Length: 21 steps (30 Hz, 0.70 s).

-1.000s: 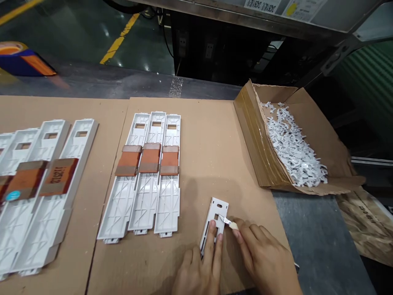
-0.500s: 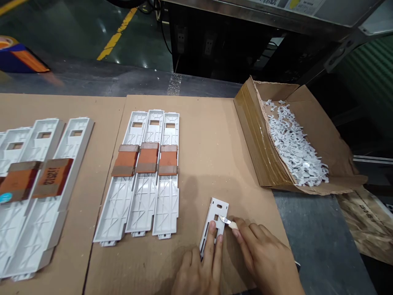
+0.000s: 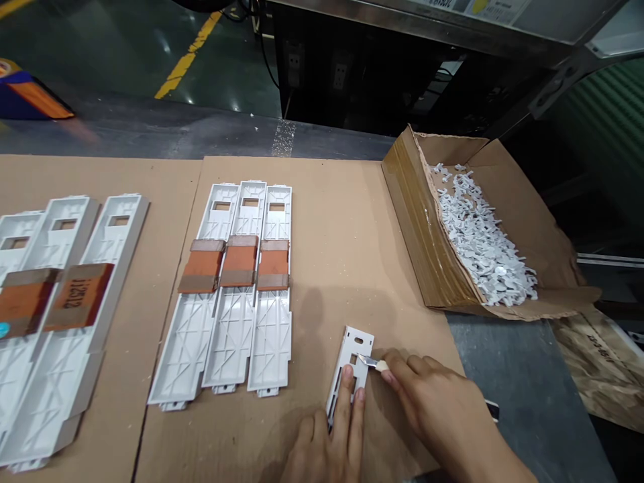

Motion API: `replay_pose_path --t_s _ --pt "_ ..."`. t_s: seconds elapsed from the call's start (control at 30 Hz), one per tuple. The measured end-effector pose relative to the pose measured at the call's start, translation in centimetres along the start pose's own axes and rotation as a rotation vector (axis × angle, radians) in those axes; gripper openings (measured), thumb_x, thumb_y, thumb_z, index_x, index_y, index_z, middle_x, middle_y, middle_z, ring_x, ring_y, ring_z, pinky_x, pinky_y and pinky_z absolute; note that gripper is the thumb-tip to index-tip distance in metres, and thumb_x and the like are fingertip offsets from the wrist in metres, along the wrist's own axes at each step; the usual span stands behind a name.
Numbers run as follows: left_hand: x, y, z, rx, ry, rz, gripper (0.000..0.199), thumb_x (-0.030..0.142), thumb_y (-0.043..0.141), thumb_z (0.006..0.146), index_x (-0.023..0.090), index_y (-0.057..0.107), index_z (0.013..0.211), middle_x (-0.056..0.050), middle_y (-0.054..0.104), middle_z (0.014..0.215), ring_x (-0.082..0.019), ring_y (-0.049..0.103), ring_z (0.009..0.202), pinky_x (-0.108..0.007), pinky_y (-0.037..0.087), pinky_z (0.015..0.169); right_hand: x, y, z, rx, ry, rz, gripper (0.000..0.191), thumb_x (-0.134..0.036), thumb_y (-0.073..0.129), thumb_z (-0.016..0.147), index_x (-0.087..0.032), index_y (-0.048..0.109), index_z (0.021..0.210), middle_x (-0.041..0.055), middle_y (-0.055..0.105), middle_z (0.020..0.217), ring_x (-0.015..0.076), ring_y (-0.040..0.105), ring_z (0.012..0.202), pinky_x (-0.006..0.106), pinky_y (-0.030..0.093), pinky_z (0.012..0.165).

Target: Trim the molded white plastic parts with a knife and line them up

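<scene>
A flat white plastic plate (image 3: 358,349) with slots and square cutouts lies tilted on the cardboard. My left hand (image 3: 332,433) rests on its lower half, two fingers stretched out and pressing it down, the others bent. My right hand (image 3: 433,402) grips a craft knife (image 3: 373,363) with a pale handle. The blade's tip is at the edge of the square cutout in the plate; whether it is cutting I cannot tell. Most of the knife's handle is hidden by my fingers.
Left of my hands lie three long white plastic trays (image 3: 270,342), each with an orange-brown block (image 3: 274,265) across it. More such trays (image 3: 65,376) lie farther left. An open cardboard box (image 3: 417,235) holds many small white pieces (image 3: 486,241) at the right.
The knife's blade is still at the same cutout, and my right forearm has swung slightly to the right. The view has shifted a little.
</scene>
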<state>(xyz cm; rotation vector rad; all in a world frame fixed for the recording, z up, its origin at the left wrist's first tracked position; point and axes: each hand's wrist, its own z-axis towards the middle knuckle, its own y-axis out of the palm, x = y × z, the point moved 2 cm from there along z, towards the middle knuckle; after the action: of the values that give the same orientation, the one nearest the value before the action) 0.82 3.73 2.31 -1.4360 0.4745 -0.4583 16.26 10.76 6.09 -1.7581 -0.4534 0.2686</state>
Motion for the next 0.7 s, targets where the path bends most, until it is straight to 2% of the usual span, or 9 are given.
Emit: replay_pose_path --t_s 0.2,0.43,0.7 --pt "0.0 0.1 0.1 0.021 0.015 0.0 0.051 0.017 0.058 0.071 0.017 0.055 0.122 -0.015 0.055 0.123 -0.016 0.055 0.054 -0.029 0.04 0.045 1.0 -1.4 2.0 -0.106 -0.076 -0.013 0.008 -0.021 0.056 0.081 -0.023 0.064 0.078 0.0007 0.065 0.068 0.0199 0.062 0.059 0.027 0.038 0.048" --pt "0.1 0.1 0.0 0.013 0.005 -0.011 0.054 0.019 0.06 0.07 0.017 0.053 0.124 -0.016 0.053 0.124 -0.014 0.051 0.05 -0.031 0.037 0.045 1.8 -2.1 3.8 -0.156 -0.19 -0.046 0.007 -0.021 0.062 0.078 -0.022 0.063 0.071 0.0014 0.063 0.062 0.0207 0.06 0.056 0.027 0.035 0.048" --pt "0.1 0.1 0.2 0.048 0.028 0.034 0.051 0.017 0.066 0.068 0.017 0.057 0.119 -0.017 0.055 0.122 -0.015 0.052 0.05 -0.03 0.038 0.044 2.0 -3.7 6.6 -0.318 -0.294 -0.084 0.007 -0.019 0.066 0.078 -0.022 0.066 0.072 0.0027 0.066 0.066 0.0217 0.062 0.065 0.029 0.036 0.053"
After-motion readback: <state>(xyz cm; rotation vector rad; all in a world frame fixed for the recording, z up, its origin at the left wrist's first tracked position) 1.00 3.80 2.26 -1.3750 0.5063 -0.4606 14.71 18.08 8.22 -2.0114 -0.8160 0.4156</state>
